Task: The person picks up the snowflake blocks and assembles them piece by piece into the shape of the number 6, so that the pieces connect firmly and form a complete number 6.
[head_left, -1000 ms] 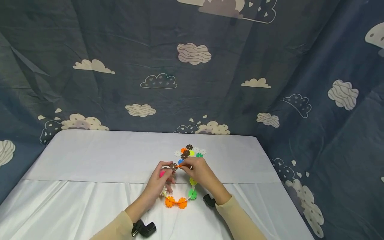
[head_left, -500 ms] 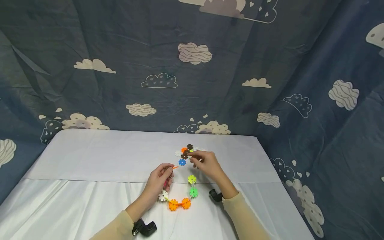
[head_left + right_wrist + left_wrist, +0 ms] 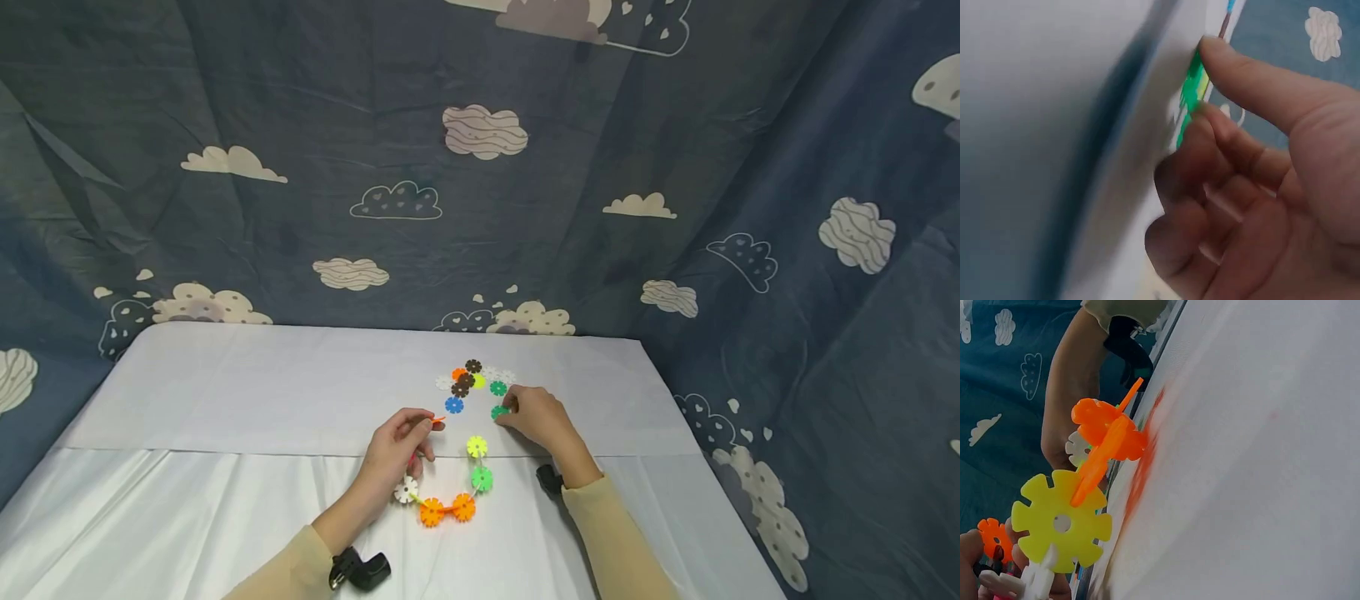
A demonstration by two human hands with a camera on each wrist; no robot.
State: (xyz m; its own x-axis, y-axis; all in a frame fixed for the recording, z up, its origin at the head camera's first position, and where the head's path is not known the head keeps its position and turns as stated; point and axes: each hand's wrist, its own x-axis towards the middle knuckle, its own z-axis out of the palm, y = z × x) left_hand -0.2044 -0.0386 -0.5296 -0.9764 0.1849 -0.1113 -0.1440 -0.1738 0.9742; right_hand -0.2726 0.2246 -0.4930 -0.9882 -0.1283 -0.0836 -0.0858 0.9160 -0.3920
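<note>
In the right hand (image 3: 538,415), a green disc (image 3: 498,412) is pinched.

Orange notched discs (image 3: 1113,444) above a yellow disc (image 3: 1040,536), left fingers (image 3: 969,547) either side of another orange disc (image 3: 989,532).

A dark blue-grey drape (image 3: 300,100) fills the back and both sides, loosely creased; pale clouds (image 3: 486,133) are printed over it, some plain, some wavy-lined, some dotted, some merely outlined; on the right it turns a corner and looks bluer; a long, lighter fold slants down at the upper left; in front stands a white-covered table (image 3: 225,392), its far edge close against the drape; a seam (image 3: 225,453) crosses it sideways, smoother beyond, more wrinkled on the near side; the light is soft.
</note>
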